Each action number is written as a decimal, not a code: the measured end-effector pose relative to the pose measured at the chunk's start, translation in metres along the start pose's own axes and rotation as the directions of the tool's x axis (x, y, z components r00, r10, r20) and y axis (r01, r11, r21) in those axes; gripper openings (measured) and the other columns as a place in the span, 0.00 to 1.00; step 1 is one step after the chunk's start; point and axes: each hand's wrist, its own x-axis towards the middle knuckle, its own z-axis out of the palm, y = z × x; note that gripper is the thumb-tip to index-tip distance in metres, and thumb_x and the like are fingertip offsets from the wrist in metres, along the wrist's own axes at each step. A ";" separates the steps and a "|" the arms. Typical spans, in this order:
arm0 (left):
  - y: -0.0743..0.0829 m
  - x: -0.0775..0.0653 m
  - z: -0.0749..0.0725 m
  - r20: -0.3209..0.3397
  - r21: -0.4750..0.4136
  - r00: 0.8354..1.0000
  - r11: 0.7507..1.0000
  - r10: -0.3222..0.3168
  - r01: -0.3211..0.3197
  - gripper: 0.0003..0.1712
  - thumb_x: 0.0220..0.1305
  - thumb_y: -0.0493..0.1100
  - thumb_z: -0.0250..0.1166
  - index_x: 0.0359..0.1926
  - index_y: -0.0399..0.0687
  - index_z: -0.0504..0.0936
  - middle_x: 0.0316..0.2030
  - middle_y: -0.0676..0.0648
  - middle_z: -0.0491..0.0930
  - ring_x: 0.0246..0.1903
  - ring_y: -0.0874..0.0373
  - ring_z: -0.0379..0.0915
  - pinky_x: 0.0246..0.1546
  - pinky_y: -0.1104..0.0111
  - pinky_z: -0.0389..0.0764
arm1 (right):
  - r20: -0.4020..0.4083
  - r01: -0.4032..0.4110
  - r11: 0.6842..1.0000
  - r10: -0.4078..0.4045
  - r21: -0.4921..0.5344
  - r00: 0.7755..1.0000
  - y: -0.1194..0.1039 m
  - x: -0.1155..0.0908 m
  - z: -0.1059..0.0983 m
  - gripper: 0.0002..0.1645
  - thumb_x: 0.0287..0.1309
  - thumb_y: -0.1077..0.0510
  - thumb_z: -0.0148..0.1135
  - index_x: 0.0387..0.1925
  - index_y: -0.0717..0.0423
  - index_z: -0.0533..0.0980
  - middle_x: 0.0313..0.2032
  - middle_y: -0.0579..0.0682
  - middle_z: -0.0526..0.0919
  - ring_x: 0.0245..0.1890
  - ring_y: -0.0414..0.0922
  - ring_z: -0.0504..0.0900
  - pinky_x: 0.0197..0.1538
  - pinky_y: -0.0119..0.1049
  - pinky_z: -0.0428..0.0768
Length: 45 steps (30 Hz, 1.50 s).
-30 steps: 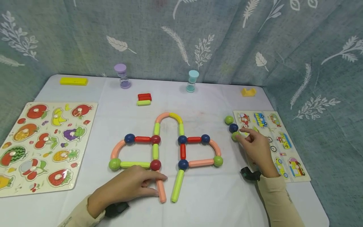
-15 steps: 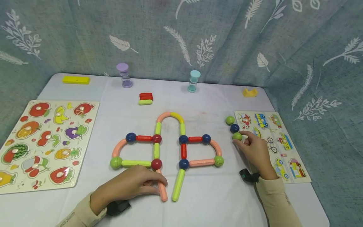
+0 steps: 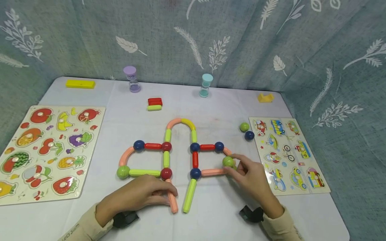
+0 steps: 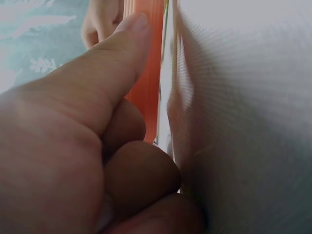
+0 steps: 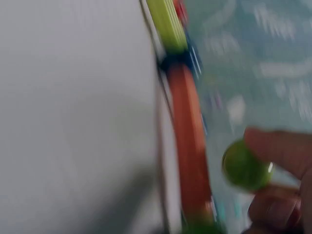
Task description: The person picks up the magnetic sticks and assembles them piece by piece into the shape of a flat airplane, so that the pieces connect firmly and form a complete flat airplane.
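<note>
My right hand [image 3: 251, 179] pinches a green ball [image 5: 246, 165] between thumb and fingers, above the right loop of a shape built from rods and balls. Part of that loop's own green corner ball is hidden behind it in the head view. My left hand [image 3: 140, 192] grips a pink rod [image 3: 173, 202] at the shape's lower left, thumb on one side and fingers on the other. This rod runs down from a dark red ball [image 3: 166, 173]. Beside it a light green rod [image 3: 189, 196] slants from a blue ball [image 3: 195, 173]. Pink and yellow curved pieces form the top arch.
A green ball [image 3: 244, 127] and a blue ball [image 3: 249, 135] lie beside the vehicle puzzle board [image 3: 262, 157]. At left is a fruit puzzle board [image 3: 67, 144]. Short rods [image 3: 154, 103], two hourglasses and yellow blocks [image 3: 80, 84] sit farther back.
My right hand has taken the nearest green ball from the group by the vehicle board and carried it left to the right loop. My left hand stays on the pink rod.
</note>
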 end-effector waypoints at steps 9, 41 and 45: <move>-0.001 0.000 0.000 -0.017 -0.013 1.000 1.000 0.015 -0.015 0.12 0.60 0.52 0.64 0.46 0.68 0.80 0.39 0.69 0.77 0.32 0.71 0.72 0.33 0.77 0.71 | 0.299 0.419 0.854 -0.505 0.307 0.810 -0.057 -0.030 0.045 0.24 0.53 0.45 0.67 0.52 0.42 0.75 0.15 0.32 0.60 0.17 0.21 0.56 0.21 0.16 0.57; -0.005 0.006 -0.008 0.063 -0.063 0.994 0.993 -0.094 0.098 0.13 0.60 0.54 0.63 0.48 0.70 0.79 0.39 0.69 0.77 0.33 0.70 0.71 0.36 0.72 0.73 | 0.226 0.621 0.755 -0.655 0.209 0.721 -0.066 -0.037 0.070 0.27 0.53 0.47 0.67 0.56 0.44 0.74 0.19 0.31 0.72 0.19 0.22 0.61 0.27 0.15 0.64; -0.004 0.006 -0.008 0.073 -0.055 0.992 0.993 -0.104 0.108 0.13 0.60 0.55 0.63 0.48 0.71 0.79 0.39 0.69 0.77 0.31 0.70 0.70 0.33 0.73 0.73 | 0.226 0.578 0.793 -0.608 0.191 0.761 -0.059 -0.038 0.065 0.23 0.53 0.48 0.67 0.52 0.44 0.76 0.17 0.30 0.70 0.18 0.22 0.59 0.25 0.14 0.61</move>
